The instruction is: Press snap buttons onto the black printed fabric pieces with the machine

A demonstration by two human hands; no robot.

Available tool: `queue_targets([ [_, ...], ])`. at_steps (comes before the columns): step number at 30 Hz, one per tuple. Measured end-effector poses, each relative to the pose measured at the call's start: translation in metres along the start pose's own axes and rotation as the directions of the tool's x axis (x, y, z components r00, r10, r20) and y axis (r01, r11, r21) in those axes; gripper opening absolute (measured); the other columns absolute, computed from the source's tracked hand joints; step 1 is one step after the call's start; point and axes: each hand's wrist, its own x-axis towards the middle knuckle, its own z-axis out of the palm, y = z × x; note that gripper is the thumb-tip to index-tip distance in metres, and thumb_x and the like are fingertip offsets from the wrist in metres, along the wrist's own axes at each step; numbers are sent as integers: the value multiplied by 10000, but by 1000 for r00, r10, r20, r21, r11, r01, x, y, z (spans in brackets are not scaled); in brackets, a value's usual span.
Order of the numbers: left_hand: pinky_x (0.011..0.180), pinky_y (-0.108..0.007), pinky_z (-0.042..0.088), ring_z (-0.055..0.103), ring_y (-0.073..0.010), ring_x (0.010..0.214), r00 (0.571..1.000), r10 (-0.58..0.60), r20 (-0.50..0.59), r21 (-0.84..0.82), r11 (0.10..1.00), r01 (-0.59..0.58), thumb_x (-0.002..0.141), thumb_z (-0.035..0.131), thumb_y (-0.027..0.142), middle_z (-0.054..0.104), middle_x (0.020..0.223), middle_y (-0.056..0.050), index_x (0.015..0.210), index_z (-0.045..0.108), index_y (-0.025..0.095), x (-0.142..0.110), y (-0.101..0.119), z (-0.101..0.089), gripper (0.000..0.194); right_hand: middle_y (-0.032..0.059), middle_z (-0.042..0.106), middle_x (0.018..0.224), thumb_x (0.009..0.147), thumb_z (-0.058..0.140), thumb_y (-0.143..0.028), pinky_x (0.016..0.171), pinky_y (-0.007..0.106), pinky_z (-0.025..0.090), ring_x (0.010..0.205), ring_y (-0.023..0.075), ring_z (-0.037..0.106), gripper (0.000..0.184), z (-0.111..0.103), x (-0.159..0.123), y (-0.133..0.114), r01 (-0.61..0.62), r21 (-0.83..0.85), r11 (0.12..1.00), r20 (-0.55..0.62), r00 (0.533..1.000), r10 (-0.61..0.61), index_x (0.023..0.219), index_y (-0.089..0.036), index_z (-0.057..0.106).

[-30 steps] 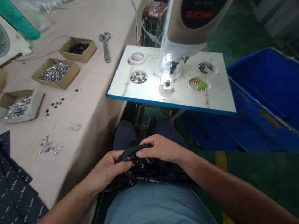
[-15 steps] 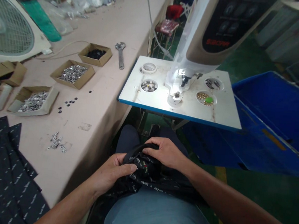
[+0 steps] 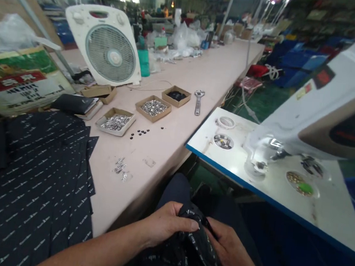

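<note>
Both hands are on the black cloth (image 3: 200,244), a bunched piece w/ white lettering, held low over the person's lap, btwn the bench (image 3: 106,203) on the L & the machine (image 3: 333,93) on the R. L hand (image 3: 171,223) pinches its upper edge, thumb flat on top, other fingers mostly hidden under. R hand (image 3: 228,241) grips the other side of the same fold; its fingertips are partly covered, so can't tell exactly how they sit.

On bench, near side: dark cloth pile (image 3: 36,187), same sort of white print, slanted rows. Just beside it, loose silver bits (image 3: 119,166); a bit farther, a few small black discs (image 3: 139,132). Beyond those, 3 open cardboard boxes in a slanting row: two w/ silver parts, the farthest w/ black ones. Wrench (image 3: 198,102) lies R of that last box. Fan (image 3: 114,53) stands upright behind, turquoise bottle (image 3: 144,61) next to it.

Machine's white work plate (image 3: 206,141), blue-edged, has round wells w/ small parts; one holds gold bits & a green piece (image 3: 305,187). Machine lettering's too blurred to read.
</note>
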Motion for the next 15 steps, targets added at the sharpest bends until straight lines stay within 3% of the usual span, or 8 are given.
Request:
queue_targets([
  [2,663,-232,457,595,-110,626,1000,-8,-17,11,1000,8,616,863,378,690,747,-36,800,715,105,-1,-1,-4,361,44,696,835,980,455,-514,685,251,516,781,201,644,429,9,-2,3,-83,81,993,59,995,78,873,-166,683],
  [5,684,-255,443,563,-115,635,1000,1,-30,68,998,1,594,844,388,648,726,-8,770,700,125,2,-4,-7,348,38,703,892,966,476,-502,740,247,512,835,208,642,382,3,1,6,-137,83,987,133,983,125,933,-182,682],
  [8,781,-297,447,577,-160,770,983,171,-73,333,933,-137,630,793,352,619,786,-9,748,715,148,8,-6,-9,248,35,683,830,956,485,-488,715,239,491,784,194,620,378,-14,9,5,-154,-35,987,165,974,158,833,-181,667],
  [11,974,-345,420,567,-238,1085,927,358,-111,576,783,-233,658,758,287,656,1052,-56,738,740,183,9,-3,-11,133,27,656,770,946,496,-461,652,229,462,726,175,587,374,-27,18,2,-181,-108,977,209,957,201,777,-175,668],
  [13,1072,-366,372,484,-263,1267,903,417,-108,615,742,-268,669,747,269,611,1299,-66,729,738,198,7,0,-13,94,20,654,755,936,501,-401,622,224,445,709,168,583,332,-31,25,-1,-191,-121,974,293,931,219,780,-177,690],
  [15,1073,-363,376,489,-264,1268,902,427,-62,594,742,-310,676,743,279,609,1332,-69,699,711,186,7,0,-15,101,10,654,707,864,571,-301,585,220,419,670,161,586,223,-37,36,-5,-184,-188,965,320,917,237,728,-182,701],
])
